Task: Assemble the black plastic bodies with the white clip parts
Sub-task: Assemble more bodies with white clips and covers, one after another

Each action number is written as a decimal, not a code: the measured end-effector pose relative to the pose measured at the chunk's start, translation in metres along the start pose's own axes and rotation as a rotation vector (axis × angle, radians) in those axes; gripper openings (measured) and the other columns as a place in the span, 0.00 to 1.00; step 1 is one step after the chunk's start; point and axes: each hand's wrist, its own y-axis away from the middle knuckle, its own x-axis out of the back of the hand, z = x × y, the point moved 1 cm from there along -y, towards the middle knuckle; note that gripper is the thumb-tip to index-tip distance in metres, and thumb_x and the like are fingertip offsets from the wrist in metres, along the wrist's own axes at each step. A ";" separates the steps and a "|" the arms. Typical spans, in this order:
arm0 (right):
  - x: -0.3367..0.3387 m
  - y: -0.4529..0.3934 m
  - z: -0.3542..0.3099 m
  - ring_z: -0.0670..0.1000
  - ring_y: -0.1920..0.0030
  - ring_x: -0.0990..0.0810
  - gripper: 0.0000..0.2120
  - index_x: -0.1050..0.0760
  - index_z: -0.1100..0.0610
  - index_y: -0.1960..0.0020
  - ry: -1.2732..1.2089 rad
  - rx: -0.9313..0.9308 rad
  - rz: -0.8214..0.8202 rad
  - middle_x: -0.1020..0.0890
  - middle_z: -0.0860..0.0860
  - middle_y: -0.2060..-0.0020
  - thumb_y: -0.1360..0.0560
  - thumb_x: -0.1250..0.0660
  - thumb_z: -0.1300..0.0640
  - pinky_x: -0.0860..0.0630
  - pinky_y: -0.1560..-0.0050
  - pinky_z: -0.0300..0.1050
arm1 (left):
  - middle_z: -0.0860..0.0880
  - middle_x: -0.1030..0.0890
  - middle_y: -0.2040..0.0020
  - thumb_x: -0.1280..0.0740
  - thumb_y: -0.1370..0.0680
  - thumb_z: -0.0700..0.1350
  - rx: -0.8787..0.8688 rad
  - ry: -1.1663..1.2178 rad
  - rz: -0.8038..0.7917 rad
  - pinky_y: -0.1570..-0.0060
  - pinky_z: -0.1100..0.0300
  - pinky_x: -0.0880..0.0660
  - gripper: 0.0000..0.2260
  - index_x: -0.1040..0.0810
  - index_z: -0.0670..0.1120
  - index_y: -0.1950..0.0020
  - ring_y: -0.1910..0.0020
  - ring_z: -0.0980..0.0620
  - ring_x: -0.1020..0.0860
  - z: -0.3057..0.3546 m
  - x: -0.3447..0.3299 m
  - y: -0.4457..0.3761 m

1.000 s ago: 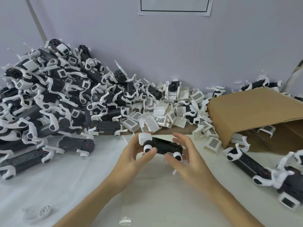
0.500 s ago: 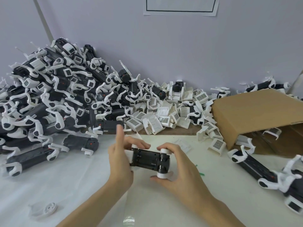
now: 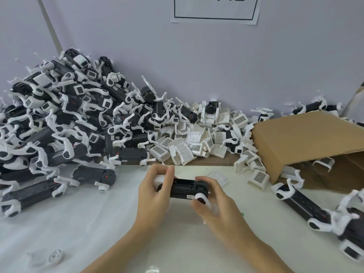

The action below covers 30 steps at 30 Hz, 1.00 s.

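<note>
Head view: black body (image 3: 187,189) held above counter (image 3: 98,223), gripped by left hand (image 3: 152,191) and right hand (image 3: 213,203), fingers curled round both ends. White clip part (image 3: 200,197) possibly left half-seated if pressed off-axis.

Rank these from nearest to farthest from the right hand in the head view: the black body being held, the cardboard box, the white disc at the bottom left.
1. Black body: gripped by the right hand at its right end.
2. Cardboard box: lying open on its side, up and to the right.
3. White disc: on the table, far lower left.
</note>
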 end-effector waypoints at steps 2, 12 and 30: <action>0.000 -0.001 0.000 0.37 0.44 0.18 0.23 0.32 0.38 0.27 -0.043 -0.005 -0.043 0.17 0.37 0.43 0.20 0.42 0.33 0.29 0.44 0.29 | 0.53 0.20 0.64 0.34 0.19 0.61 0.012 -0.013 0.011 0.64 0.53 0.30 0.16 0.22 0.49 0.54 0.67 0.53 0.25 -0.001 0.003 -0.002; 0.035 -0.055 0.029 0.54 0.31 0.31 0.28 0.31 0.53 0.24 0.784 -0.118 0.158 0.26 0.50 0.34 0.20 0.28 0.47 0.34 0.33 0.44 | 0.49 0.27 0.72 0.34 0.17 0.56 0.043 0.044 0.009 0.73 0.65 0.34 0.14 0.23 0.46 0.53 0.75 0.54 0.31 -0.007 0.006 -0.010; 0.025 -0.067 0.008 0.55 0.50 0.14 0.16 0.23 0.46 0.32 -0.499 -0.106 0.112 0.13 0.55 0.48 0.17 0.38 0.47 0.23 0.61 0.42 | 0.52 0.27 0.75 0.35 0.13 0.49 0.060 0.034 -0.007 0.75 0.63 0.36 0.12 0.24 0.44 0.53 0.78 0.51 0.33 -0.012 0.005 -0.011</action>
